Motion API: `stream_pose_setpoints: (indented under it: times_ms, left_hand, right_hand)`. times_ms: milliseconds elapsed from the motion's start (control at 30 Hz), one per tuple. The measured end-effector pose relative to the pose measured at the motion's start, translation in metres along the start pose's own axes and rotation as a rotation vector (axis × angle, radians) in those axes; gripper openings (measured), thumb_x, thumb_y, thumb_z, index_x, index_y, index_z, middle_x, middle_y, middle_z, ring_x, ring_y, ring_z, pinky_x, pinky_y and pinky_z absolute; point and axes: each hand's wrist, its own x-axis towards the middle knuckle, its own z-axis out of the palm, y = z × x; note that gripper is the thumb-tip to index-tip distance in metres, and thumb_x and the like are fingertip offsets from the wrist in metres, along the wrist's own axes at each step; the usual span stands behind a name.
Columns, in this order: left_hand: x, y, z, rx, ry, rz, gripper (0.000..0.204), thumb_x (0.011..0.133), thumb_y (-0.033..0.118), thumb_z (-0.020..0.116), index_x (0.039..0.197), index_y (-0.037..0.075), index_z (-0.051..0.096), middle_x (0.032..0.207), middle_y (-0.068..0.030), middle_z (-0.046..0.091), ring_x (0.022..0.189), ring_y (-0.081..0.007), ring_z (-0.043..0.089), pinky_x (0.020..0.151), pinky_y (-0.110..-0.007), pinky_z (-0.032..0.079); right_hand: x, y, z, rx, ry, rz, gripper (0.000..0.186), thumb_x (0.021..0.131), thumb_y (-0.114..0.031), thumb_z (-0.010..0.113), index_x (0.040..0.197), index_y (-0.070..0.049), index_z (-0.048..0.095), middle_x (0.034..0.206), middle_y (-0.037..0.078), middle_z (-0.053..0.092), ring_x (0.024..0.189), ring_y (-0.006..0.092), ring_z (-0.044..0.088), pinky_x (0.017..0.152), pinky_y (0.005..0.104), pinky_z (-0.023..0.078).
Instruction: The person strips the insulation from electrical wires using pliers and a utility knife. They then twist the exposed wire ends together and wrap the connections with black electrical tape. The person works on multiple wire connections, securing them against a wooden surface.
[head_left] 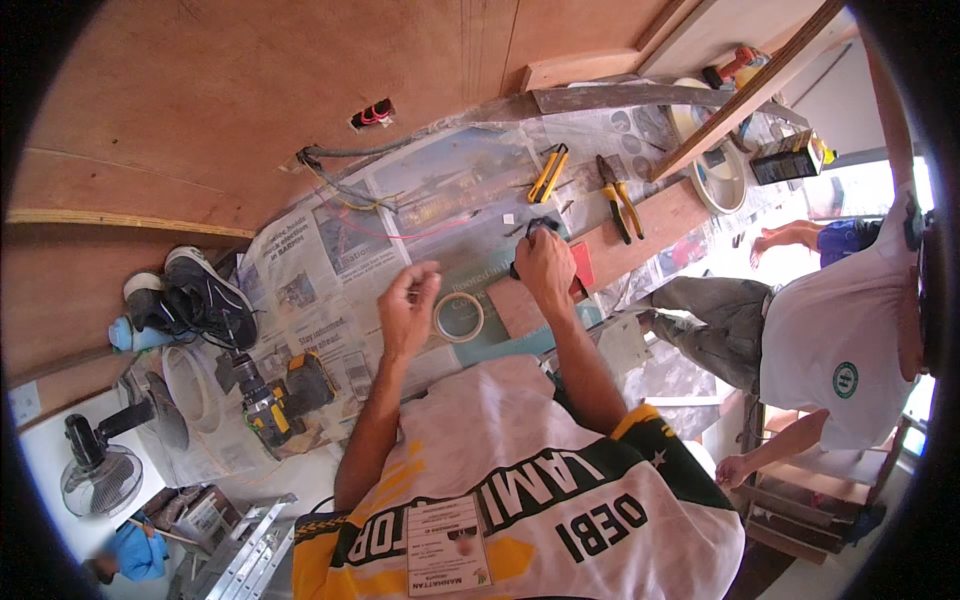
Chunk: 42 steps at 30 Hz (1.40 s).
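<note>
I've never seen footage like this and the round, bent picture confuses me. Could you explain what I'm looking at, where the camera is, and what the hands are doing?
No machine here: a person wears a wide fisheye camera on the head, looking down, so straight edges bend near the rim. The two bare forearms rising from below are their own. The right hand grips a small dark tool, too small to identify. The left hand is raised, fingers pinched; whether it holds anything I cannot tell. Between them lies a roll of tape on spread newspaper. Nearby lie yellow-handled pliers, a yellow and black cordless drill, dark shoes and a small fan. At the right sits another person in a white shirt.
</note>
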Motion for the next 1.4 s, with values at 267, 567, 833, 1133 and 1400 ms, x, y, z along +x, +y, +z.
stream_pose_setpoints:
  times_ms: [267, 567, 833, 1133, 1400]
  left_hand:
    - [0.005, 0.033, 0.027, -0.538, -0.463, -0.248, 0.039, 0.107, 0.022, 0.066, 0.136, -0.004, 0.065, 0.12, -0.0112, 0.073, 0.106, -0.0163, 0.068, 0.095, -0.032, 0.055]
    - [-0.001, 0.091, -0.017, -0.642, -0.237, 0.003, 0.039, 0.106, 0.018, 0.066, 0.139, -0.002, 0.064, 0.119, -0.0103, 0.074, 0.101, -0.0102, 0.064, 0.081, -0.026, 0.05]
    - [-0.018, 0.1, -0.046, -0.482, -0.052, 0.027, 0.027, 0.107, 0.012, 0.062, 0.13, -0.001, 0.07, 0.111, -0.0091, 0.076, 0.094, -0.0098, 0.066, 0.076, -0.027, 0.053]
    - [-0.008, 0.113, -0.038, 0.0, 0.006, 0.217, 0.02, 0.1, 0.011, 0.071, 0.119, 0.006, 0.077, 0.108, -0.0004, 0.077, 0.098, -0.0104, 0.069, 0.085, -0.031, 0.054]
    - [0.112, 0.071, -0.081, 0.553, 0.123, 0.6, 0.024, 0.09, 0.015, 0.078, 0.113, 0.009, 0.077, 0.108, -0.01, 0.078, 0.096, -0.0335, 0.072, 0.086, -0.043, 0.055]
  right_hand:
    - [-0.088, -0.029, -0.095, 0.941, -0.398, -0.248, 0.021, 0.105, -0.019, 0.064, 0.103, 0.001, 0.072, 0.087, 0.005, 0.072, 0.079, 0.0139, 0.065, 0.074, 0.0326, 0.052]
    - [-0.1, -0.041, -0.111, 1.04, -0.595, -0.267, 0.02, 0.104, -0.016, 0.066, 0.106, 0.003, 0.073, 0.085, 0.007, 0.074, 0.078, 0.0144, 0.071, 0.072, 0.0303, 0.057]
    - [-0.097, -0.053, -0.133, 0.469, -0.489, -0.668, 0.032, 0.093, -0.018, 0.077, 0.117, 0.002, 0.071, 0.097, 0.017, 0.077, 0.086, 0.0359, 0.075, 0.081, 0.0444, 0.059]
    - [-0.077, -0.099, -0.088, 1.142, -0.572, -0.266, 0.026, 0.101, -0.021, 0.074, 0.11, 0.003, 0.071, 0.09, 0.01, 0.077, 0.081, 0.0147, 0.072, 0.077, 0.032, 0.056]
    - [-0.053, -0.111, -0.061, 1.169, -0.463, -0.183, 0.022, 0.106, -0.018, 0.066, 0.11, 0.003, 0.07, 0.077, 0.005, 0.07, 0.069, 0.0094, 0.063, 0.063, 0.0285, 0.051]
